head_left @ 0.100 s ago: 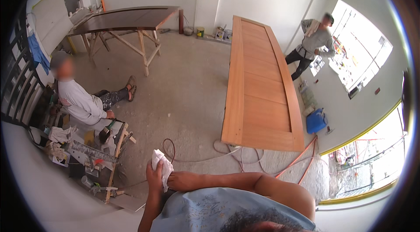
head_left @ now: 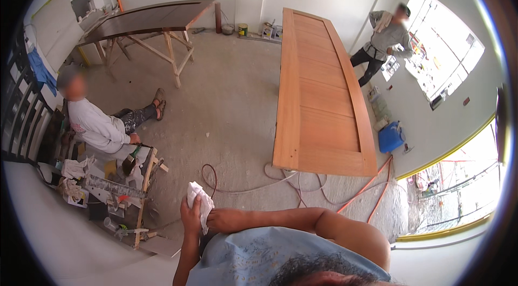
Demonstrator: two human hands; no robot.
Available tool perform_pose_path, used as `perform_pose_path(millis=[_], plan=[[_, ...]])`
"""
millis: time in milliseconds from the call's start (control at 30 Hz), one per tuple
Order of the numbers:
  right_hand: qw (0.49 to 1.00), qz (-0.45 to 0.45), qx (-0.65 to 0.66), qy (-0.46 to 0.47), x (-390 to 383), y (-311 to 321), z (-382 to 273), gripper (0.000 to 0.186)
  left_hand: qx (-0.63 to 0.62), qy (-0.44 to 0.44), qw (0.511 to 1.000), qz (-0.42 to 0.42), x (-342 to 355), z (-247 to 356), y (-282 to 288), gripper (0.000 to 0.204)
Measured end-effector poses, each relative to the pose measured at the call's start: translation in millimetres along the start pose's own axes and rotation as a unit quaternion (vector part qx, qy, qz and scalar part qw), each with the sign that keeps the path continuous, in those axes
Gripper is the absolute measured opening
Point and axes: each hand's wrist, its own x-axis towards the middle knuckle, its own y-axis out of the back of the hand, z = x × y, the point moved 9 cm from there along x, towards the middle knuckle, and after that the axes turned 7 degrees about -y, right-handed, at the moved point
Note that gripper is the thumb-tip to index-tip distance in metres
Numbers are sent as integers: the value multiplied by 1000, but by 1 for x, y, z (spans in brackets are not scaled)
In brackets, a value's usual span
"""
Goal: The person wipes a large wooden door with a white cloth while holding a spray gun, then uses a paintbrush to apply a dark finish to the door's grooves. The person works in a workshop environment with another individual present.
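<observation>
In the head view I see the cloth (head_left: 206,209), white, crumpled and folded into a thick wad, its top end poking up above the fingers. It sits in front of the blue shirt (head_left: 253,253), well to the left of the wooden panel (head_left: 326,102). The left hand (head_left: 190,214) has it closed in its grip, thumb laid over it, forearm rising steeply. The right forearm crosses nearly level; the right hand (head_left: 222,221) is curled beside the cloth, though from here I can't tell whether it grips anything.

The left hand (head_left: 190,215) holds a crumpled white cloth (head_left: 205,209).
</observation>
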Motion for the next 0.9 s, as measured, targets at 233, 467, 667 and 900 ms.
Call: perform_pose_path(millis=[233, 467, 667, 900], plan=[[996, 16, 67, -63, -2, 6, 6, 15, -14, 15, 1000, -19, 1, -5, -5, 43], [975, 172, -21, -141, 6, 40, 16, 41, -439, 192, 876, -59, -9, -13, -24, 58], [963, 115, -205, -132, 27, 46, 2, 51, -368, 165, 913, -60, -7, -6, -23, 61], [963, -40, -260, -49, 25, 33, 3, 36, -148, 84, 984, -45, 15, 10, -17, 46]])
